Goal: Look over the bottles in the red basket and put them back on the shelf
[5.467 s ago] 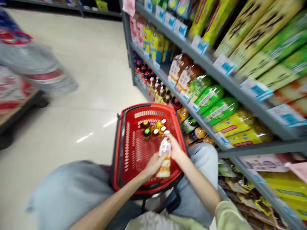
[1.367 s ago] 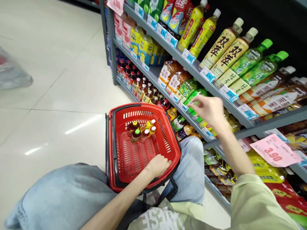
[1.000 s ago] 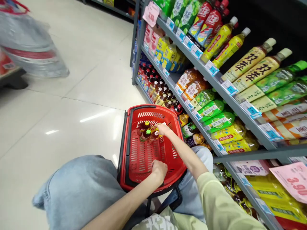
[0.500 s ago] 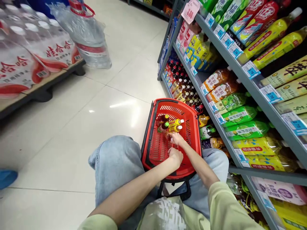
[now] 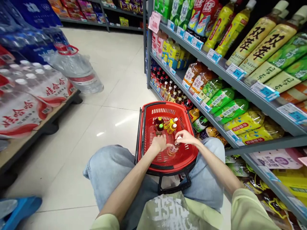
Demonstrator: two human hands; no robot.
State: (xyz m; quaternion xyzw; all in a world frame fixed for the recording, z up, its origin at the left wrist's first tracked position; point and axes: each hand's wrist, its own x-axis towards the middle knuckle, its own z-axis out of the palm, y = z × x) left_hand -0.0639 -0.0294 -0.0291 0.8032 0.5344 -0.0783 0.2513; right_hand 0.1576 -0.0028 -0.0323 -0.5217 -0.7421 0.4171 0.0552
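Note:
A red shopping basket stands between my knees. My right hand pinches the white cap of a drink bottle that has a pale label with reddish print; this bottle leans inside the basket. My left hand is over the basket's middle, thumb stretched toward that bottle, holding nothing that I can see. Just beyond its fingers is a dark bottle with a green cap. Behind that is a dark bottle with a yellow cap. Two yellow bottles with white caps are beside them.
Shelves of drink bottles with price tags rise on my right. To the left, shrink-wrapped water bottles sit on a low pallet, with a large water jug beside them. A blue object is on the floor at lower left.
My right hand has moved to the cap of the pale-labelled bottle, which now shows clearly. My left hand has shifted forward and left and opened. The view has turned toward the shelves.

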